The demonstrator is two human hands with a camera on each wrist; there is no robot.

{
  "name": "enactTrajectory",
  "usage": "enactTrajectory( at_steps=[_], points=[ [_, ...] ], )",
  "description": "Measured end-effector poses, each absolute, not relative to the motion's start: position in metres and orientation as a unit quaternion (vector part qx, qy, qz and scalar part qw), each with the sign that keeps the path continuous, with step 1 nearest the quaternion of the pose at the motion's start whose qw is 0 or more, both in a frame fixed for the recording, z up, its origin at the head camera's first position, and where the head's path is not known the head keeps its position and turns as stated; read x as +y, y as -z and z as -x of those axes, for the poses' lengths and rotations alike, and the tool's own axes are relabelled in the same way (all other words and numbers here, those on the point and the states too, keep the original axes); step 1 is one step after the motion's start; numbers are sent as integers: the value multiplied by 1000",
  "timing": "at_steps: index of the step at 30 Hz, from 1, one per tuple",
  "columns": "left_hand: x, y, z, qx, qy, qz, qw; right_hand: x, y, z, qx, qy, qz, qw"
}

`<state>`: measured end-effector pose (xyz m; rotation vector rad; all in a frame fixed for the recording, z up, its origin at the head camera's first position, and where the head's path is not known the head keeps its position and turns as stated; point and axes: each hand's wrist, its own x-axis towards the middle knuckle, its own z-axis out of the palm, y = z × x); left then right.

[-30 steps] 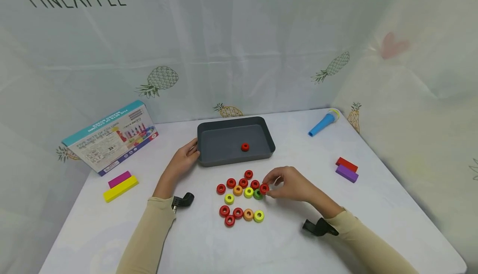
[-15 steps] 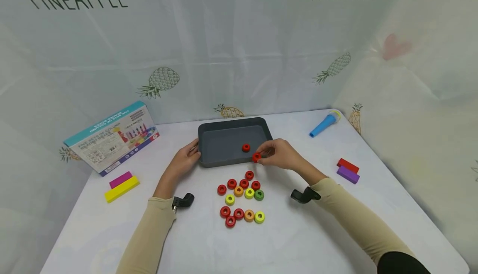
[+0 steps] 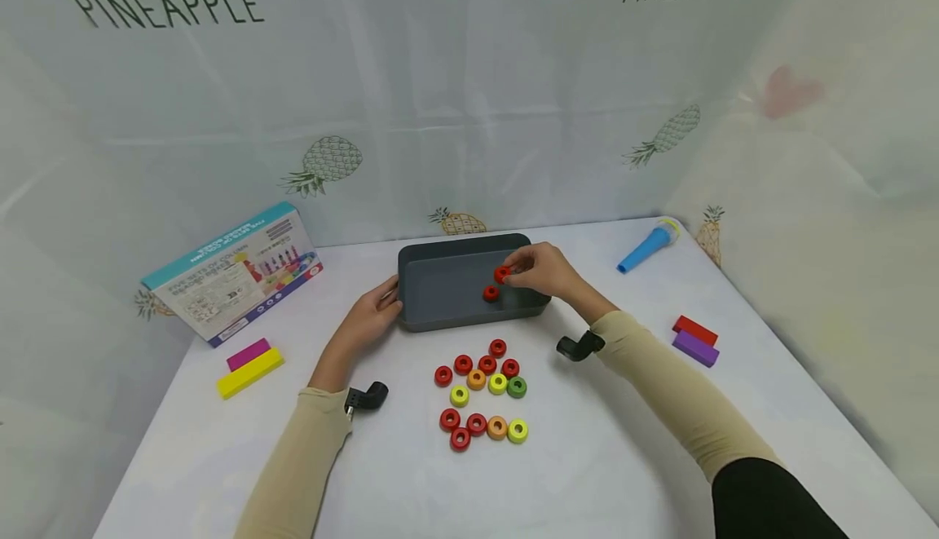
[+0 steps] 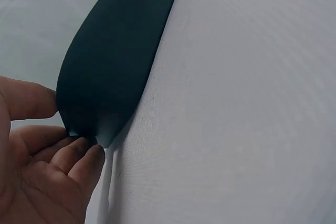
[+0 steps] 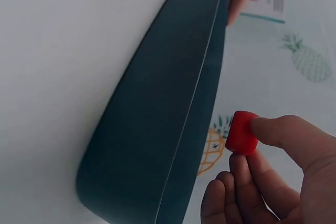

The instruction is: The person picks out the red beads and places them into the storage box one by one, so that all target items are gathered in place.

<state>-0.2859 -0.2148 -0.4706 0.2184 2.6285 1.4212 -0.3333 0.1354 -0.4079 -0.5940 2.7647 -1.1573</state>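
Observation:
In the head view my right hand (image 3: 541,269) pinches a red ring bead (image 3: 502,275) over the right part of the dark grey tray (image 3: 440,321). The right wrist view shows this red bead (image 5: 242,132) between thumb and fingertips, above the tray's rim. A second red bead (image 3: 491,293) lies on the tray floor just below it. My left hand (image 3: 364,323) holds the tray's left end; in the left wrist view its thumb and curled fingers (image 4: 86,163) touch the tray's end wall (image 4: 113,72). Several red, orange, yellow and green beads (image 3: 476,380) lie on the table in front of the tray.
A printed box (image 3: 235,274) leans at the back left, with magenta (image 3: 248,355) and yellow blocks (image 3: 250,373) before it. On the right lie a blue toy microphone (image 3: 645,249) and red (image 3: 695,330) and purple blocks (image 3: 695,349). A pineapple-print curtain (image 3: 469,99) hangs behind the table.
My right hand has lifted a red bead from beside the green one and carried it away from me, over the tray. The left hand stays at the tray's end.

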Motion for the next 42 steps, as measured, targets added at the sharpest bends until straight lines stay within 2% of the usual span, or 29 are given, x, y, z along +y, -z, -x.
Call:
enactTrajectory(
  at_steps=[22, 42],
  points=[
    [-213, 470, 289, 879, -465, -83, 69, 106, 430, 374, 922, 354, 153, 46],
    [-213, 471, 288, 877, -470, -74, 64, 101, 443, 380, 929, 333, 149, 63]
  ],
)
